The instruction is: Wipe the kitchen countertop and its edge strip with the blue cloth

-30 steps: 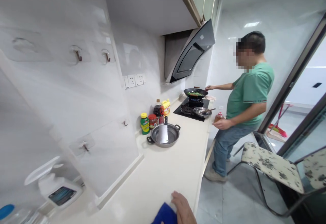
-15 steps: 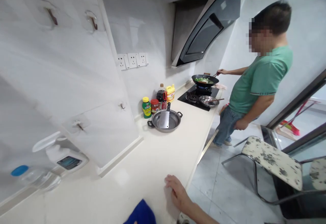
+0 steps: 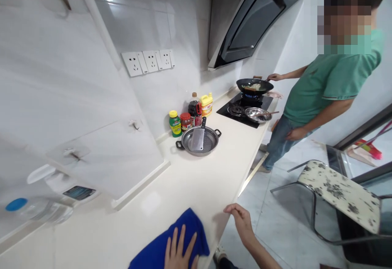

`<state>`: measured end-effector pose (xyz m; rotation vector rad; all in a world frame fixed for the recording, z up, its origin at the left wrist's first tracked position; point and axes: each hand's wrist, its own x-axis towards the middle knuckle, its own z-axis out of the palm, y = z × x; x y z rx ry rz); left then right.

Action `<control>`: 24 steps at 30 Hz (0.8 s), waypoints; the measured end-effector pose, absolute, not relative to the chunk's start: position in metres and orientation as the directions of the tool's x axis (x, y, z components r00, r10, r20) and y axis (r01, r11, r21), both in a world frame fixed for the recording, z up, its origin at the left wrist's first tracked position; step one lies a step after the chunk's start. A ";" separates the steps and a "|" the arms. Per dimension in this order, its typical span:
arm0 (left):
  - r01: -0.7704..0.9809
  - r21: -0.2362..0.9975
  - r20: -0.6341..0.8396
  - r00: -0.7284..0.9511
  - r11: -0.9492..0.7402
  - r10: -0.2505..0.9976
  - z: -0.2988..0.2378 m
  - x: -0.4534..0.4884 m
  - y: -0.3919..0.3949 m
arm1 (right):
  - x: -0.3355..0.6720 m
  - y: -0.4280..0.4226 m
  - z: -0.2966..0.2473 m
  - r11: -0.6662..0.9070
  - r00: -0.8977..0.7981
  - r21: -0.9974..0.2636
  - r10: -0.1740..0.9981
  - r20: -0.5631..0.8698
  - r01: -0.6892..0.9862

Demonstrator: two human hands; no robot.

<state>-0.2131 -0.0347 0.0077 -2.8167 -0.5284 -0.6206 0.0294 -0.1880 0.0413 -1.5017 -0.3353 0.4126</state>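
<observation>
My left hand lies flat with its fingers spread on a blue cloth at the front of the white counter. Only its fingers and part of its back show. To the right, at the counter's edge, my right hand is loosely curled, and nothing shows in it. Farther along stands a two-handled metal pan, with a cleaver lying across it, its black handle over the far rim.
Behind the pan stand a green bottle, a red-lidded jar, a dark sauce bottle and a yellow jug. A person holds a wok over the stove. A chair stands right; a clear bottle is left.
My left hand and the blue cloth have come farther into view, moving forward over the counter. My right hand has shifted right to the edge, its fingers more curled. The view has turned and moved closer.
</observation>
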 end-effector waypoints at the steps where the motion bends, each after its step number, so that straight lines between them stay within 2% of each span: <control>1: 0.342 -0.160 0.434 0.867 -0.926 0.245 0.013 -0.196 -0.034 | 0.032 -0.188 0.041 0.032 0.890 -0.996 0.452 -0.056 -0.080; 4: 0.282 -0.162 0.383 0.901 -0.946 0.203 0.027 -0.143 -0.032 | 0.034 -0.189 0.042 0.023 0.890 -0.995 0.451 -0.075 -0.095; 11: 0.274 0.107 0.250 0.923 -0.956 0.293 0.029 -0.053 -0.019 | 0.048 -0.197 0.050 -0.069 0.865 -0.995 0.502 0.021 0.065; 14: 0.306 0.163 0.230 0.913 -0.938 0.338 0.025 -0.053 -0.008 | 0.056 -0.197 0.040 -0.114 0.807 -0.983 0.589 0.051 0.145; 18: 0.498 0.163 0.224 0.822 -0.852 0.523 0.026 -0.083 0.018 | 0.060 -0.179 0.027 -0.112 0.688 -0.978 0.725 0.042 0.177; 24: 0.841 0.113 0.220 0.498 -0.529 0.839 0.045 -0.180 0.056 | 0.032 -0.134 0.030 -0.053 0.414 -0.977 0.909 0.038 0.206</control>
